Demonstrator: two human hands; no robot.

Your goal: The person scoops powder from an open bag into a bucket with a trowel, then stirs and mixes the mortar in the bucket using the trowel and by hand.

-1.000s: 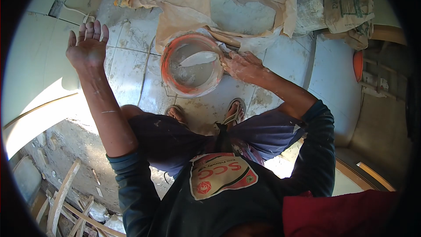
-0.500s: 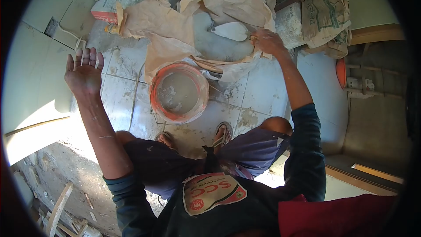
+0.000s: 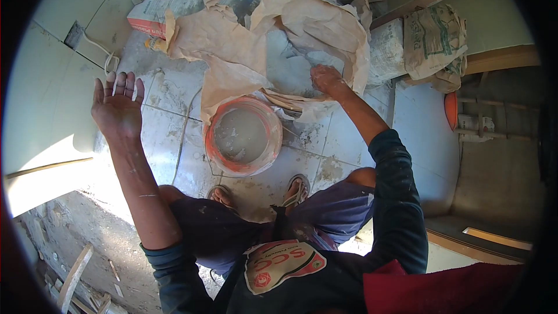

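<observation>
My left hand (image 3: 118, 106) is raised at the left, palm up, fingers apart, holding nothing. My right hand (image 3: 326, 78) is closed on the handle of a trowel, over the torn-open paper bag (image 3: 232, 40). The trowel's pale blade (image 3: 324, 60) shows just past my knuckles, partly in the grey-white powder (image 3: 283, 70); the handle is hidden in my fist. Nearer to me, an orange-rimmed bucket (image 3: 272, 139) stands on the tiles with wet grey mix (image 3: 241, 135) inside. Neither hand touches the bucket.
A printed sack (image 3: 192, 0) lies behind the open bag at the upper left. Further sacks (image 3: 433, 40) stand at the upper right. A white cable (image 3: 97, 46) hangs from the left wall. Wood pieces (image 3: 74, 276) lie at the lower left. My feet are just below the bucket.
My right hand took the trowel from the bucket to the open bag, then moved left and lower with the blade into the powder. My left hand stays raised and open.
</observation>
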